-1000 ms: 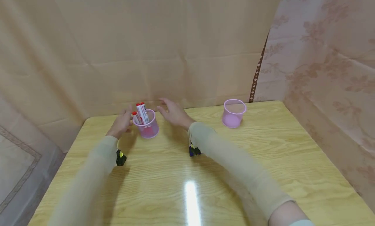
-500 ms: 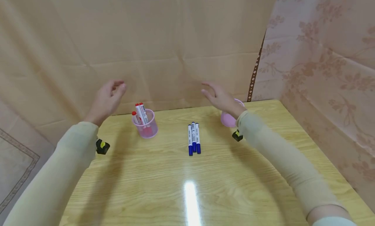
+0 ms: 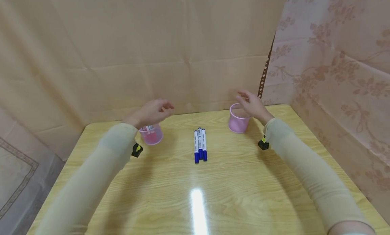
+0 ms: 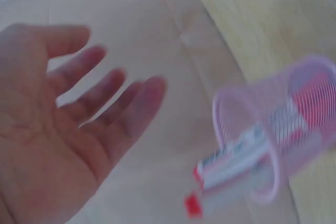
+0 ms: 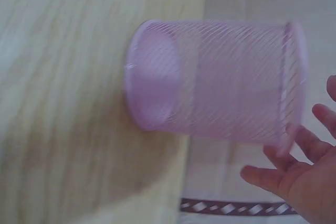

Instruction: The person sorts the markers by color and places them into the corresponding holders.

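Observation:
My left hand (image 3: 150,112) hovers above a pink mesh pen cup (image 3: 153,137), fingers loosely bent with nothing in them. This cup holds several red-capped markers (image 4: 236,163); from the head, the hand covers their tops. My right hand (image 3: 254,106) is at the rim of a second pink mesh cup (image 3: 238,124), its fingers spread and relaxed. In the right wrist view, the fingertips (image 5: 302,135) overlap that cup's rim, and no marker shows through its mesh. Between the two cups, three white markers with blue caps (image 3: 200,145) lie side by side, caps toward me.
Both cups stand near the back edge of the wood-grain table (image 3: 231,181). A beige curtain (image 3: 137,52) hangs right behind that edge, and a floral cloth (image 3: 341,76) hangs at the right. Small black devices (image 3: 263,143) are worn at the wrists.
Both hands have left the sides of the cup with red markers. The right hand moved right to the other cup, uncovering the blue markers; the left swung left, then back over its cup.

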Tool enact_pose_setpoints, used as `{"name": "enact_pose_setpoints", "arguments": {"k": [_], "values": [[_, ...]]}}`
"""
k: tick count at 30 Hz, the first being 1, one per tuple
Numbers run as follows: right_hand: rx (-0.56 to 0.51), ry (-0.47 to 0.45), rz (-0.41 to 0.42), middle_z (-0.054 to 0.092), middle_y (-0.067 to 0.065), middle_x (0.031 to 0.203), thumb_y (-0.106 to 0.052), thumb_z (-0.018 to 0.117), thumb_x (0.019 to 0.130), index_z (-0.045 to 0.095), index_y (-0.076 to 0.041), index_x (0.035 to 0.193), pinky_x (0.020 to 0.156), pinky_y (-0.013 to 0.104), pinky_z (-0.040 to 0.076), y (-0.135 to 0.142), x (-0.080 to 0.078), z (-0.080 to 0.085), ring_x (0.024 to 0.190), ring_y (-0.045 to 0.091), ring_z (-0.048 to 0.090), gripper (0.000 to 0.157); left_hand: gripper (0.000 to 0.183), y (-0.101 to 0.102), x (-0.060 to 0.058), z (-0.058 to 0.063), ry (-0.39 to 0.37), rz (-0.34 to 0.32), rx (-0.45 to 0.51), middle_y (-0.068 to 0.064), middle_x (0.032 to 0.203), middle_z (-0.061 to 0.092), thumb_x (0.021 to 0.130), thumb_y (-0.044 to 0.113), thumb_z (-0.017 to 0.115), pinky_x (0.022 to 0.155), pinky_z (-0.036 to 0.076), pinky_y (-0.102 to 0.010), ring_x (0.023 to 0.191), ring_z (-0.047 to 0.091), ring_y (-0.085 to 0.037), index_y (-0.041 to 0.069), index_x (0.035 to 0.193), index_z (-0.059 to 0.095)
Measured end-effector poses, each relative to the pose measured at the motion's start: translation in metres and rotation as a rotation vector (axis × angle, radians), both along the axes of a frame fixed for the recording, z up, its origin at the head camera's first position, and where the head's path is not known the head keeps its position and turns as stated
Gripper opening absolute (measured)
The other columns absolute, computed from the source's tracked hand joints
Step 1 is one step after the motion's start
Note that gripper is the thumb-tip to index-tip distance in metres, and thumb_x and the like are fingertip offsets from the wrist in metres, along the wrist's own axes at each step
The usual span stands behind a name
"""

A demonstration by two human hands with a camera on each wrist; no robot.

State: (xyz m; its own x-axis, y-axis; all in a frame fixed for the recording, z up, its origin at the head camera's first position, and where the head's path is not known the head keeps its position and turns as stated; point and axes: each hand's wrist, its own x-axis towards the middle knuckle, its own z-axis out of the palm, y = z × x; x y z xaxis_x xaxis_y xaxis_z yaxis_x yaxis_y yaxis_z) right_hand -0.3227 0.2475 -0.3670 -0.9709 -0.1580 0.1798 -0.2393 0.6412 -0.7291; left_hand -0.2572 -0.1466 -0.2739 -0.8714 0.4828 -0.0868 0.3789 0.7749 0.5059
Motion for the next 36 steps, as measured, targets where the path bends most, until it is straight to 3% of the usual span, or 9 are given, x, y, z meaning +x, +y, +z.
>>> {"name": "enact_pose_setpoints", "arguments": {"k": [4,9,11,14,22,29,36], "values": [[-0.087,-0.098,-0.034,0.042,0.024,0.140,-0.042,0.045,0.099,0.039,-0.005,0.141,0.101,0.055,0.037,0.011,-0.002,-0.014,0.125,0.043,0.043,0.056,0.036,0.021,-0.003,-0.023,-0.169,-0.013,-0.042,-0.009,0.120,0.057,0.098,0.034,0.051,0.080,0.053,-0.040,0.099,0.058,-0.025,0.011,0.125,0.055],[-0.317,-0.360,-0.051,0.036,0.020,0.146,-0.056,0.044,0.095,0.030,-0.008,0.146,0.096,0.057,0.041,0.020,-0.001,-0.023,0.127,0.044,0.040,0.072,0.037,0.042,-0.008,-0.063,-0.343,0.077,0.025,-0.012,0.119,0.055,0.098,0.035,0.051,0.073,0.056,-0.039,0.101,0.056,-0.028,0.009,0.125,0.053],[-0.389,-0.453,-0.055,0.035,0.019,0.148,-0.062,0.044,0.092,0.025,-0.008,0.149,0.098,0.058,0.039,0.022,-0.002,-0.025,0.129,0.043,0.039,0.080,0.038,0.050,-0.009,-0.077,-0.374,0.134,0.040,-0.012,0.114,0.055,0.097,0.036,0.053,0.071,0.057,-0.038,0.098,0.056,-0.028,0.008,0.123,0.054],[-0.414,-0.513,-0.047,0.036,0.019,0.147,-0.063,0.041,0.092,0.023,-0.007,0.149,0.101,0.059,0.035,0.023,-0.003,-0.028,0.131,0.041,0.037,0.082,0.041,0.060,-0.008,-0.094,-0.394,0.189,0.060,-0.012,0.106,0.056,0.093,0.034,0.060,0.069,0.058,-0.038,0.094,0.058,-0.028,0.005,0.122,0.055],[-0.312,-0.509,-0.050,0.045,0.021,0.140,-0.060,0.030,0.097,0.040,-0.005,0.141,0.095,0.060,0.040,0.020,-0.006,-0.034,0.127,0.039,0.043,0.071,0.052,0.074,-0.005,-0.117,-0.357,0.226,0.025,-0.009,0.099,0.059,0.083,0.036,0.074,0.065,0.056,-0.034,0.078,0.062,-0.024,0.001,0.117,0.057],[-0.292,-0.488,-0.066,0.051,0.020,0.134,-0.061,0.032,0.096,0.047,-0.004,0.133,0.088,0.055,0.046,0.020,-0.006,-0.037,0.122,0.037,0.049,0.070,0.031,0.083,-0.004,-0.122,-0.343,0.277,0.007,-0.006,0.074,0.061,0.082,0.033,0.074,0.059,0.055,-0.032,0.058,0.057,-0.017,0.005,0.093,0.064],[-0.279,-0.391,-0.096,0.056,0.022,0.127,-0.059,0.035,0.096,0.053,-0.001,0.126,0.084,0.046,0.052,0.017,-0.005,-0.040,0.113,0.037,0.056,0.068,0.018,0.088,-0.006,-0.125,-0.372,0.346,0.043,-0.011,0.073,0.066,0.079,0.018,0.075,0.057,0.056,-0.031,0.061,0.065,-0.021,0.004,0.080,0.064]]}}
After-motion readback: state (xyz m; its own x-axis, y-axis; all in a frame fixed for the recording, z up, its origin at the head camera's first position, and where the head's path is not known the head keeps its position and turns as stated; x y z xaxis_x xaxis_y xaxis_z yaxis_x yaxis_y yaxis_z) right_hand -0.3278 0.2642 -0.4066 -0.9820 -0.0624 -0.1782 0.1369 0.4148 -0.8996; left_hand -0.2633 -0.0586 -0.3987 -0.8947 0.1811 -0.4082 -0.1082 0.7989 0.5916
